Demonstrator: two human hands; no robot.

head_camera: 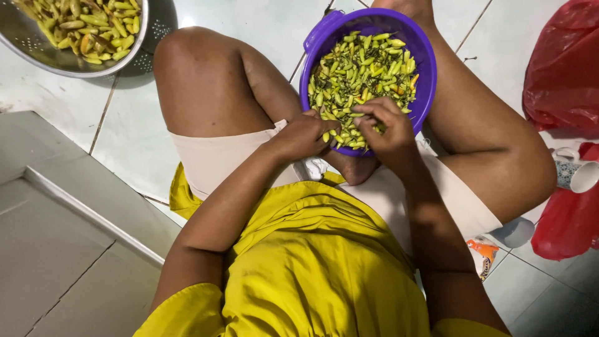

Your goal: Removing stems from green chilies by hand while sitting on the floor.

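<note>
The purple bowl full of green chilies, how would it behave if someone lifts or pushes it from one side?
The purple bowl looks like thin plastic, so it may flex a little at the rim. It is heaped with small green chilies, so tilting it would probably spill some. It sits between the legs on smooth floor tiles, so a push would likely slide it.

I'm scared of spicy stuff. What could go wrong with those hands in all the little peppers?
The purple bowl sits between the person's legs on the tiled floor and is heaped with small green chillies; a knee bump might tip it. Both the left hand and right hand are bare in the chillies, so they may sting, worse if they touch eyes. A cup lies close by and could get knocked.
</note>
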